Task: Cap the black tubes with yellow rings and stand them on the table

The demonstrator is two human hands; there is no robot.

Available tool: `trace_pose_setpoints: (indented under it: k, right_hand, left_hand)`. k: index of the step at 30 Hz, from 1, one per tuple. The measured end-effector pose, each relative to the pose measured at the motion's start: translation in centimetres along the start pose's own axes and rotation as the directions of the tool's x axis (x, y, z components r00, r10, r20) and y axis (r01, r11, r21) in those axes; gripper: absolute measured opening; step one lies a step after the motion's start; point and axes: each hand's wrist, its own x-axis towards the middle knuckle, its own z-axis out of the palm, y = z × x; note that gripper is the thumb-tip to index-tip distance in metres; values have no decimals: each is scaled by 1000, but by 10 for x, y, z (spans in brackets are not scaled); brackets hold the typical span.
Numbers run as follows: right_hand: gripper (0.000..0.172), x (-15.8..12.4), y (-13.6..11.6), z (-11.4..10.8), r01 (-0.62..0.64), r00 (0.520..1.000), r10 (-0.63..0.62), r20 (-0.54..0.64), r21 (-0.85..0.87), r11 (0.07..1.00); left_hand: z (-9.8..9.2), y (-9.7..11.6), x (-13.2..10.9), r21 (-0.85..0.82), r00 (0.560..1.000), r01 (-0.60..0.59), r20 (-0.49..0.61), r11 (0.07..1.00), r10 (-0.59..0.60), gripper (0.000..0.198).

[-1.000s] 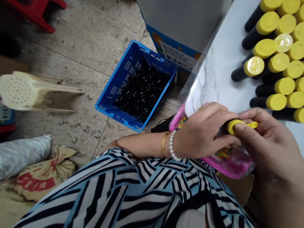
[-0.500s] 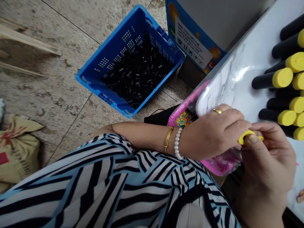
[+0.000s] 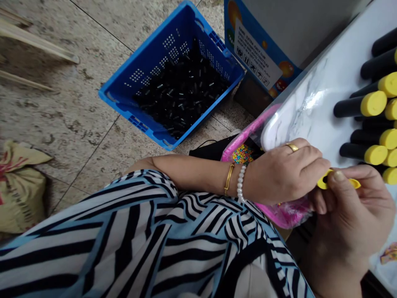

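My left hand [image 3: 285, 174], with a ring, a gold bangle and a pearl bracelet at the wrist, reaches in from the left. Its fingertips are closed on one end of a small yellow plastic piece [image 3: 322, 181] with a dark round spot in it. My right hand [image 3: 356, 207] pinches the same piece, its thumb lying across the middle. A pointed yellow end shows beyond that thumb; whether this is one part or two I cannot tell. Just beyond the hands, several black tubes with yellow caps [image 3: 374, 103] lie on the white marbled table [image 3: 297, 111].
A blue crate [image 3: 133, 120] holding many small black pieces stands on the floor. Beside it is a printed carton [image 3: 257, 54]. A pink-edged bag [image 3: 231, 151] with colourful beads [image 3: 242, 154] sits below the table edge. A sack [image 3: 23, 198] rests at far left.
Both hands have shifted slightly right with the yellow piece. My right thumb lies further across its middle, and more of the pointed end shows. The view has moved a little.
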Motion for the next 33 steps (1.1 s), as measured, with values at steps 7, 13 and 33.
trace_pose_setpoints:
  k: [7,13,33]
  right_hand:
    - [18,1,7,5,58,998,-58,-3,45,997]
    - [27,8,11,-17,-160,984,160,79,-9,987]
    - [34,36,39,-29,-133,910,87,405,88,987]
  left_hand:
    - [-3,0,-1,-46,998,56,4,997,-56,26]
    - [-12,4,4,-195,993,101,76,976,-88,36]
    - [-14,-24,8,-190,969,-57,224,980,100,29]
